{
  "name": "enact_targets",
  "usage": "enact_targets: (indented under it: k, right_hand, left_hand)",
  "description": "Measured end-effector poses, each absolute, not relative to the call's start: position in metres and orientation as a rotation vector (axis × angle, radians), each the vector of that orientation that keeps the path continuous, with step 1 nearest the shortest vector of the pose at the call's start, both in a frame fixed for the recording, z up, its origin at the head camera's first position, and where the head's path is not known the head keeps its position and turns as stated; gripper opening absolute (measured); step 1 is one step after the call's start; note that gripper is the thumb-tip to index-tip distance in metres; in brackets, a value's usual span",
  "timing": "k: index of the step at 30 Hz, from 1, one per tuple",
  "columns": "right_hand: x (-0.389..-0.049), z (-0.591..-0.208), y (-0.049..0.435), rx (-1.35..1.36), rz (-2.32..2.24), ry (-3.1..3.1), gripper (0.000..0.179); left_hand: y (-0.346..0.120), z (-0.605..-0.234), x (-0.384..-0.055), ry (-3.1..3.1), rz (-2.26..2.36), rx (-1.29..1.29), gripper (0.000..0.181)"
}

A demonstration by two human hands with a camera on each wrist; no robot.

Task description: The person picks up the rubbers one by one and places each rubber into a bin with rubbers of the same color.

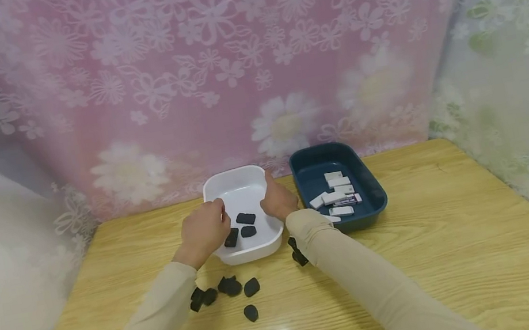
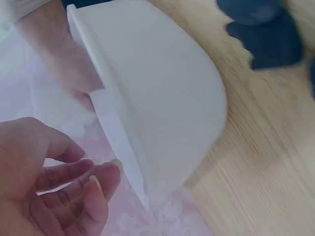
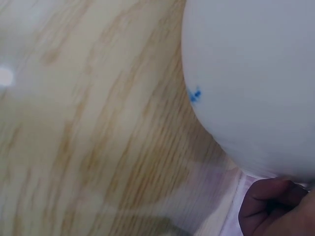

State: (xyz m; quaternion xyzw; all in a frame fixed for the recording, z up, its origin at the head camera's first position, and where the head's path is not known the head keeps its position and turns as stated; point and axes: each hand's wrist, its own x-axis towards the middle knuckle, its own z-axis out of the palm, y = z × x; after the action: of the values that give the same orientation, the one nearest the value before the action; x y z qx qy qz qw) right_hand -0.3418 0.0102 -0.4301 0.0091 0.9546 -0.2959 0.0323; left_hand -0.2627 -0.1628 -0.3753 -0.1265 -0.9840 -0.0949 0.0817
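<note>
Gripping the right rim of a white, round-cornered plastic tray [image 1: 253, 254] with the right hand [image 1: 278, 199], presumably for steadiness; poising the left hand [image 1: 204, 226], loosely bent and seemingly empty, at the left rim near three small black chunks [image 1: 246, 219] inside. Note white rectangular blocks [image 1: 338, 182] separate, perhaps by colour, in a dark-blue plastic tray [image 1: 358, 224] rightward, and loose black chunks [image 1: 252, 287] nearer, within reach.

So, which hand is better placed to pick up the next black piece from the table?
Probably the left hand: in its wrist view it holds nothing, and most loose black pieces on the table lie nearer to it. The right hand seems to grip the rim of the white tray.
</note>
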Motion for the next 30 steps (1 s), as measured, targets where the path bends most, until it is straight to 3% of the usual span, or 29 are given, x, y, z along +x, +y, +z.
enact_targets:
  k: [10,21,30]
  right_hand:
    - [-0.343,-0.429,0.012,0.024,-0.911,2.909,0.08]
    - [-0.345,-0.431,0.013,0.002,-0.95,2.921,0.079]
    - [-0.344,-0.43,0.01,0.008,-0.948,2.914,0.076]
  left_hand:
    - [-0.189,-0.369,-0.226,-2.931,-0.382,-0.318,0.009]
    - [-0.208,-0.398,-0.188,-3.1,-0.457,-0.326,0.008]
    - [-0.215,-0.414,-0.167,-3.218,-0.479,-0.316,0.026]
